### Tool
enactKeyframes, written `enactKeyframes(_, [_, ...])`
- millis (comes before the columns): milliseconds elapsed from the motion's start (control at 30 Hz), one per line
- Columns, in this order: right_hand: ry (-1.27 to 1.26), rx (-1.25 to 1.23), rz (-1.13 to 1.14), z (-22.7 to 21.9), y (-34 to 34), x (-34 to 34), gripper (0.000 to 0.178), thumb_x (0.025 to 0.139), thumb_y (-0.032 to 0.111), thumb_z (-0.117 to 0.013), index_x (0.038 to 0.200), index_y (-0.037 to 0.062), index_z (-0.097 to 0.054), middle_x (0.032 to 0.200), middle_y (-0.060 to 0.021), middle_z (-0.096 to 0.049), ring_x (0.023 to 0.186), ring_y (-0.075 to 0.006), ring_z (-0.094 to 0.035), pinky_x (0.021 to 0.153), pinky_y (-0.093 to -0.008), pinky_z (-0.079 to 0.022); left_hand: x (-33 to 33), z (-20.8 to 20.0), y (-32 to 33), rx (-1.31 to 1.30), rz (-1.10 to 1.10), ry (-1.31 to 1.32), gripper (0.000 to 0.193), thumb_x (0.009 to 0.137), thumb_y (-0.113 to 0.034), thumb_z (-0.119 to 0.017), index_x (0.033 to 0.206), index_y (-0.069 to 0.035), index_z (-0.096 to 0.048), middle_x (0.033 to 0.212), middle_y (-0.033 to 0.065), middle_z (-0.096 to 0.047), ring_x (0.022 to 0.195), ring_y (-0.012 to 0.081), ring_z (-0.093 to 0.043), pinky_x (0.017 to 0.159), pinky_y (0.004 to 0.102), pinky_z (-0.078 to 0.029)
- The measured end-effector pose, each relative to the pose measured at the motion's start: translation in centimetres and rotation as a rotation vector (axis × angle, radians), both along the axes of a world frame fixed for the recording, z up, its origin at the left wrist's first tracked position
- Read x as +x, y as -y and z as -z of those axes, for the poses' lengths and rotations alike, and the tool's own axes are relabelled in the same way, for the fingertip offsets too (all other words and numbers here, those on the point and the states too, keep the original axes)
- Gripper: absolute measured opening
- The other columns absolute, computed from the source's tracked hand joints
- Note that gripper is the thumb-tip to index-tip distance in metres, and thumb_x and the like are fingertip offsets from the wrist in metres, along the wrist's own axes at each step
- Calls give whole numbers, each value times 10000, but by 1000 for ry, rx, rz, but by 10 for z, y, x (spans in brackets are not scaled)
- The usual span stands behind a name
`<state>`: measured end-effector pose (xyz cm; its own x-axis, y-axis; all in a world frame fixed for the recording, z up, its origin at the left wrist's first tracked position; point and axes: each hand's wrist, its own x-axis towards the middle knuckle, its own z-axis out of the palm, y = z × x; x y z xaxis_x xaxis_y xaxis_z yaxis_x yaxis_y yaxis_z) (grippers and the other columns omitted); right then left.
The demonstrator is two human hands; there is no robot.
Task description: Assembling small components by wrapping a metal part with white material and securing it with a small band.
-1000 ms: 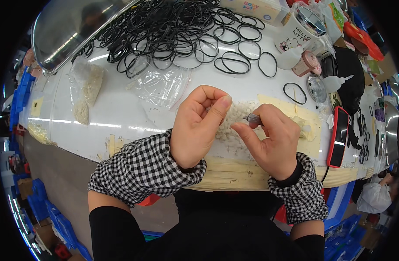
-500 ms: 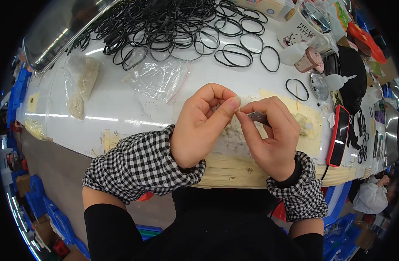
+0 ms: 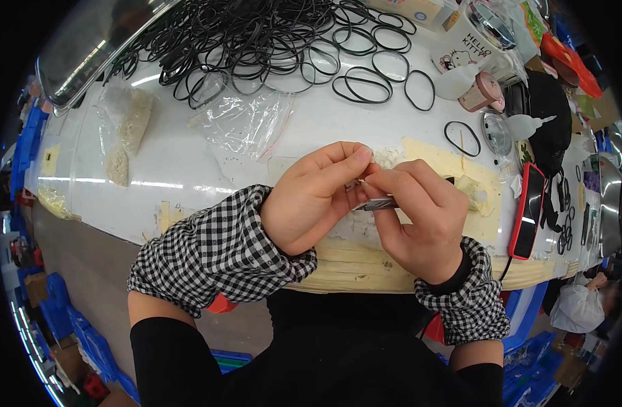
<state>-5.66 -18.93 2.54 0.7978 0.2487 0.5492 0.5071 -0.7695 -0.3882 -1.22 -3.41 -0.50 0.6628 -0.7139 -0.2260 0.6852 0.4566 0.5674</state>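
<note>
Over the table's near edge, my left hand (image 3: 315,197) is closed, its thumb and forefinger pinched on something too small to make out. Close beside it, my right hand (image 3: 423,214) grips a small flat silver blade (image 3: 380,203), whose end points toward the left fingers. The fingertips of both hands nearly meet. Behind and under them lies a patch of small whitish bits (image 3: 387,157), partly hidden by the hands. Checked sleeve covers are on both forearms.
A heap of black rubber rings (image 3: 250,41) spreads across the back. Plastic bags, one of pale granules (image 3: 136,122), lie at left. Yellow tape (image 3: 484,176) covers part of the tabletop. A red-cased phone (image 3: 528,211), squeeze bottle (image 3: 528,127) and pink jar (image 3: 480,93) stand right.
The blade has swung from pointing up toward the left fingertips to lying nearly level below them. My left fingertips have dropped slightly, and the right fingers have curled further over.
</note>
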Motion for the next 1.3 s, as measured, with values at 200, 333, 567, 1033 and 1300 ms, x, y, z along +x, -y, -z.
enactKeyframes(200, [13,-64,-8,-2,-2,-2,221,581,11,-621,785,88,-589,683,-22,-508,529,-183,-536,443,-293,-412,-7,0,2,87,-58,141,162,966,-234,-476,991,-79,-518,886,-15,-556,833,63,-529,789,234,-422])
enactKeyframes(333, [14,-61,-6,-3,-4,-3,226,577,8,-619,785,89,-585,685,-19,-509,522,-184,-533,441,-290,-410,-7,5,1,123,-50,196,162,964,-231,-481,983,-74,-515,879,-15,-552,813,57,-524,756,212,-416])
enactKeyframes(567, [7,-15,-36,-2,-1,-3,263,597,-32,-620,841,66,-611,716,-29,-536,543,-186,-562,472,-275,-448,2,-2,0,-25,33,-85,171,969,-232,-465,924,-75,-517,836,-24,-530,721,50,-467,668,206,-382])
enactKeyframes(1033, [-258,280,63,-16,3,-3,140,704,-26,-637,826,17,-583,707,-55,-546,580,-141,-541,498,-242,-418,1,-7,-2,23,13,170,156,954,-224,-505,979,-72,-524,841,-23,-508,733,55,-431,643,191,-357])
enactKeyframes(1300, [-279,389,36,-9,0,-6,131,719,-6,-643,811,15,-553,697,-59,-542,566,-140,-532,499,-245,-423,1,-9,-2,8,57,163,155,958,-218,-494,976,-67,-520,841,-25,-517,727,49,-436,660,194,-366])
